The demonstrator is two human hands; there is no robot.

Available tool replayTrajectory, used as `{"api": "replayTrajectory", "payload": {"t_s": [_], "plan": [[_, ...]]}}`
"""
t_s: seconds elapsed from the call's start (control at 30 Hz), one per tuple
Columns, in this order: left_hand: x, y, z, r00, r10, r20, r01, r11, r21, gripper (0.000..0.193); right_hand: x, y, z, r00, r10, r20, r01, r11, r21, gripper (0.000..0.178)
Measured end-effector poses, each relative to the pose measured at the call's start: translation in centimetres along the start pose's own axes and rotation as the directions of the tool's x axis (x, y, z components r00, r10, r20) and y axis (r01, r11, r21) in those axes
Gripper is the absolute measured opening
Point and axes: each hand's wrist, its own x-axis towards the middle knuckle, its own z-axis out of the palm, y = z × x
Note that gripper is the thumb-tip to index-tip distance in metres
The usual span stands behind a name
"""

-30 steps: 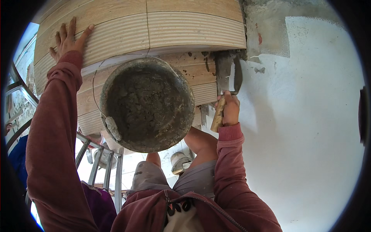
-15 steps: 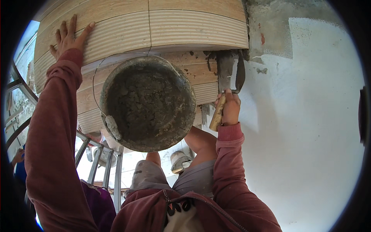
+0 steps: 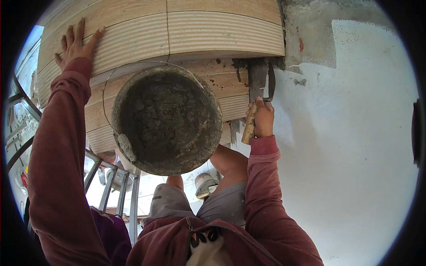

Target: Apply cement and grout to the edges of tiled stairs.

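My right hand [image 3: 263,119] is closed round the wooden handle of a trowel [image 3: 271,80]. The trowel's dark blade stands edge-on against a grey mortar strip [image 3: 257,79], where the steps meet the white wall. Fingers spread, my left hand [image 3: 77,46] lies flat on the ribbed edge of a wood-look tiled step [image 3: 222,33] at the upper left. Between my arms, a round bucket [image 3: 166,117] of wet grey mortar rests over the lower steps. Its thin wire handle leans toward the far side, with a grey grip hanging at the near left rim.
A white wall [image 3: 346,146] fills the right side, with bare cement at its top. Metal railing bars [image 3: 106,188] stand at the lower left. Below my legs sits a smaller bucket [image 3: 205,184]. Mortar crumbs dot the lower tiled step [image 3: 222,80].
The trowel and my right hand have shifted slightly left and away from me, bringing the blade nearer the mortar strip. My left hand stays flat on the step.
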Motion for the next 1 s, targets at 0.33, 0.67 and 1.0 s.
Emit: {"api": "replayTrajectory", "payload": {"t_s": [0.33, 0.67, 1.0], "plan": [[0.1, -0.2, 0.2, 1.0, -0.021, -0.002, 0.021, 1.0, -0.012, 0.08, -2.5, -2.5, -0.3, 0.997, -0.082, -0.006, 0.081, 0.97, 0.228, 0.02], [0.0, -0.4, 0.7, 1.0, -0.012, -0.018, 0.013, 1.0, 0.018, 0.08, -2.3, 1.3, 0.1, 0.973, -0.212, -0.087, 0.212, 0.977, -0.01, 0.019], [0.4, -0.9, 1.3, 0.999, 0.002, -0.039, -0.004, 0.999, -0.039, 0.08, -2.1, 1.6, 0.0, 0.9, -0.373, -0.225, 0.373, 0.927, -0.047, 0.011]]}}
